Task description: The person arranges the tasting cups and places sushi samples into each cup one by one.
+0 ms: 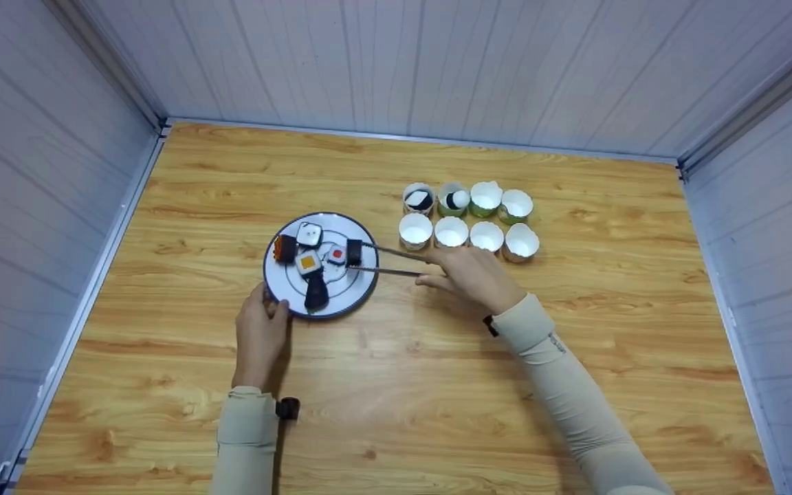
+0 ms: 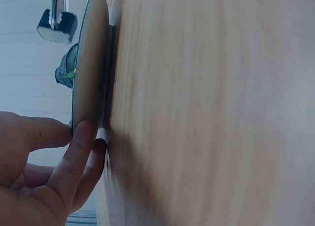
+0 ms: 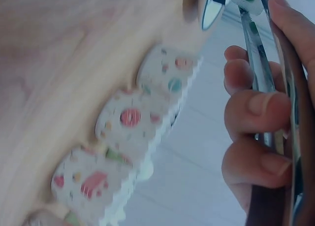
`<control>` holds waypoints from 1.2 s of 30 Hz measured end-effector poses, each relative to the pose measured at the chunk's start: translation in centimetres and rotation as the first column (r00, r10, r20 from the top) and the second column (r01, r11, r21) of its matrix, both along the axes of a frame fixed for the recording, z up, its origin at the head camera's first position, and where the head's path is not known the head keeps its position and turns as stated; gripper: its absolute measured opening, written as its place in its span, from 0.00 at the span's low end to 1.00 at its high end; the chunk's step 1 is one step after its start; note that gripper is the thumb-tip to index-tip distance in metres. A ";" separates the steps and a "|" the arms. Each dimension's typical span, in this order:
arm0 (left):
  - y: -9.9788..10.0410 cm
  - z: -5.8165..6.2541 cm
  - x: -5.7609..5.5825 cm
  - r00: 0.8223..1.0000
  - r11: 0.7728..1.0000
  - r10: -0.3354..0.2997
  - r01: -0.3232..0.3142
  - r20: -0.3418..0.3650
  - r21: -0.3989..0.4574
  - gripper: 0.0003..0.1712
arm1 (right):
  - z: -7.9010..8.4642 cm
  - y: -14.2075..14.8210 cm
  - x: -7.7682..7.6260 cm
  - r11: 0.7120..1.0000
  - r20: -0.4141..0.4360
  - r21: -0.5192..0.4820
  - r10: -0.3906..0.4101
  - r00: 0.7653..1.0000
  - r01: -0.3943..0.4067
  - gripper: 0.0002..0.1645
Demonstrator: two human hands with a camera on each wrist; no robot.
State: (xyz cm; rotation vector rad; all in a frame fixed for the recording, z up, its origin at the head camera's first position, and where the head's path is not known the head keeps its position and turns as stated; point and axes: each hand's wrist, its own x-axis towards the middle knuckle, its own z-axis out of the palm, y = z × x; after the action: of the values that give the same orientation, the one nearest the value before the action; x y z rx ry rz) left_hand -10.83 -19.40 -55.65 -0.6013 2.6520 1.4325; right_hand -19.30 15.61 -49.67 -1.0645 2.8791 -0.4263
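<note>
My left hand (image 1: 260, 337) pinches the near-left rim of a white plate (image 1: 348, 299) with a blue edge, thumb above and fingers against its side and underside. My right hand (image 1: 475, 275) grips metal tongs (image 1: 396, 253), reaching over the plate's right side. Between the tong tips is a dark-wrapped toy sushi roll (image 1: 354, 252); the left wrist view shows this roll (image 2: 58, 30) raised above the plate. Other sushi pieces lie on the plate: a yellow-centred one (image 1: 309, 262), a red-centred one (image 1: 337, 254), a white one (image 1: 309, 234), an orange-topped one (image 1: 284, 249) and a black cone-like one (image 1: 316, 292).
Several paper cups stand in two rows right of the plate, just beyond my right hand. Black-and-white pieces sit in the back-left cup (image 1: 418, 199) and the cup beside it (image 1: 454, 199). Pale panel walls (image 1: 396, 69) border the wooden table (image 1: 396, 412) at the back and sides.
</note>
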 end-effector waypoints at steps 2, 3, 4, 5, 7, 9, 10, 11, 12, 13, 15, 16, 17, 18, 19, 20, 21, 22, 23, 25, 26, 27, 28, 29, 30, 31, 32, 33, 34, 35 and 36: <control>0.0 0.1 0.0 1.000 1.000 -0.002 0.002 0.009 0.004 0.32 | 0.4 0.8 -0.1 1.000 -0.011 0.002 -0.019 1.000 0.019 0.25; 0.0 0.1 0.0 1.000 1.000 -0.002 0.002 0.011 0.005 0.33 | 0.5 1.3 -0.2 1.000 -0.021 -0.003 -0.027 0.999 0.027 0.24; 0.0 0.2 0.0 1.000 1.000 -0.002 0.002 0.011 0.007 0.33 | 0.7 1.7 -0.2 0.999 -0.030 -0.008 -0.036 0.999 0.035 0.24; 0.0 0.2 0.0 1.000 1.000 -0.001 0.001 0.011 0.007 0.32 | 0.8 2.2 -0.3 0.999 -0.038 -0.017 -0.043 0.998 0.042 0.24; 0.0 0.2 0.0 1.000 1.000 -0.001 0.001 0.012 0.008 0.32 | 1.0 3.1 -0.5 0.998 -0.049 -0.039 -0.056 0.997 0.054 0.23; 0.0 0.2 0.0 1.000 1.000 0.000 0.000 0.013 0.007 0.32 | 1.3 4.1 -0.7 0.995 -0.055 -0.057 -0.080 0.995 0.077 0.22; 0.0 0.2 0.0 1.000 1.000 0.000 0.000 0.017 0.008 0.32 | 1.4 4.6 -0.8 0.994 -0.057 -0.063 -0.094 0.994 0.091 0.22; 0.0 0.2 0.0 1.000 1.000 0.000 0.000 0.022 0.007 0.32 | 1.5 5.1 -0.9 0.992 -0.062 -0.065 -0.113 0.992 0.109 0.22; -0.1 0.2 0.0 1.000 1.000 0.000 0.000 0.026 0.010 0.32 | 1.6 5.5 -1.0 0.989 -0.062 -0.064 -0.136 0.989 0.132 0.22; -0.1 0.2 0.0 0.999 1.000 0.002 -0.003 0.032 0.010 0.32 | 1.7 6.0 -1.1 0.986 -0.061 -0.064 -0.158 0.985 0.154 0.22; -0.1 0.3 0.0 0.999 1.000 0.008 -0.008 0.039 0.015 0.32 | 1.9 7.0 -1.3 0.978 -0.055 -0.058 -0.201 0.978 0.198 0.25; -0.1 0.3 0.0 0.999 1.000 0.008 -0.009 0.042 0.018 0.32 | 2.0 7.5 -1.4 0.975 -0.054 -0.054 -0.220 0.974 0.217 0.26; -0.1 0.3 0.0 0.999 1.000 0.007 -0.008 0.042 0.022 0.32 | 2.0 8.0 -1.5 0.971 -0.053 -0.051 -0.237 0.970 0.235 0.27; -0.1 0.3 0.0 0.999 1.000 0.006 -0.007 0.032 0.020 0.31 | 2.1 8.5 -1.5 0.967 -0.051 -0.050 -0.253 0.966 0.251 0.28; 0.0 0.2 0.0 1.000 1.000 0.003 -0.003 0.021 0.017 0.31 | 2.1 9.0 -1.6 0.963 -0.050 -0.050 -0.267 0.962 0.265 0.28; 0.0 0.2 0.0 1.000 1.000 -0.002 0.002 0.006 0.011 0.31 | 2.1 9.6 -1.7 0.958 -0.049 -0.049 -0.284 0.958 0.281 0.29; 0.0 0.2 0.0 1.000 1.000 -0.006 0.006 -0.007 0.003 0.30 | 2.1 10.1 -1.8 0.953 -0.050 -0.046 -0.302 0.952 0.300 0.29; 0.0 0.1 0.0 1.000 1.000 -0.010 0.010 -0.018 -0.003 0.30 | 2.1 10.6 -1.8 0.947 -0.052 -0.044 -0.321 0.946 0.319 0.28; 0.1 0.1 0.1 1.000 1.000 -0.012 0.012 -0.028 -0.012 0.30 | 2.0 11.1 -2.0 0.940 -0.049 -0.038 -0.341 0.939 0.339 0.28; 0.1 0.1 0.1 1.000 1.000 -0.011 0.011 -0.028 -0.014 0.29 | 1.8 12.1 -2.2 0.924 -0.032 -0.025 -0.382 0.924 0.381 0.29; 0.1 0.2 0.1 1.000 1.000 -0.010 0.010 -0.020 -0.009 0.30 | 1.8 12.6 -2.3 0.917 -0.029 -0.018 -0.400 0.916 0.400 0.30; 0.1 0.2 0.0 1.000 1.000 -0.008 0.008 -0.009 -0.002 0.30 | 1.7 13.1 -2.4 0.909 -0.024 -0.008 -0.417 0.908 0.417 0.31; 0.1 0.3 0.0 1.000 1.000 -0.005 0.005 0.002 0.003 0.30 | 1.7 13.5 -2.5 0.901 -0.019 -0.001 -0.434 0.901 0.434 0.32; 0.1 0.3 0.0 1.000 1.000 -0.003 0.003 0.013 0.005 0.31 | 1.6 13.9 -2.5 0.894 -0.016 0.007 -0.447 0.894 0.447 0.33; 0.1 0.4 0.0 1.000 1.000 0.000 0.000 0.022 0.008 0.31 | 1.6 14.2 -2.6 0.888 -0.014 0.012 -0.459 0.888 0.459 0.34; 0.1 0.4 0.0 1.000 1.000 0.002 -0.002 0.028 0.008 0.31 | 1.6 14.5 -2.6 0.883 -0.014 0.020 -0.468 0.884 0.468 0.34; 0.1 0.4 0.0 1.000 1.000 0.002 -0.003 0.031 0.008 0.31 | 1.6 14.7 -2.6 0.879 -0.020 0.026 -0.475 0.880 0.476 0.33; 0.1 0.4 0.0 0.999 1.000 0.004 -0.005 0.032 0.008 0.31 | 1.6 14.9 -2.7 0.875 -0.021 0.033 -0.483 0.876 0.483 0.32; 0.1 0.4 0.0 0.999 1.000 0.004 -0.005 0.032 0.010 0.31 | 1.6 15.0 -2.7 0.872 -0.023 0.039 -0.487 0.873 0.487 0.31; 0.2 0.4 0.0 0.999 1.000 0.005 -0.005 0.033 0.013 0.31 | 1.5 15.2 -2.7 0.871 -0.026 0.048 -0.489 0.872 0.490 0.30; 0.2 0.4 0.0 0.999 1.000 0.006 -0.007 0.034 0.018 0.31 | 1.5 15.2 -2.8 0.870 -0.028 0.057 -0.489 0.872 0.490 0.29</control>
State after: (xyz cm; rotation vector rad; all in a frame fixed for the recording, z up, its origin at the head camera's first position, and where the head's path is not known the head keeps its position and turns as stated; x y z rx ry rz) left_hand -10.86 -19.19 -55.22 -0.6273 2.6105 1.4330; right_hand -22.07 30.86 -48.18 -0.3064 3.1275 -0.3389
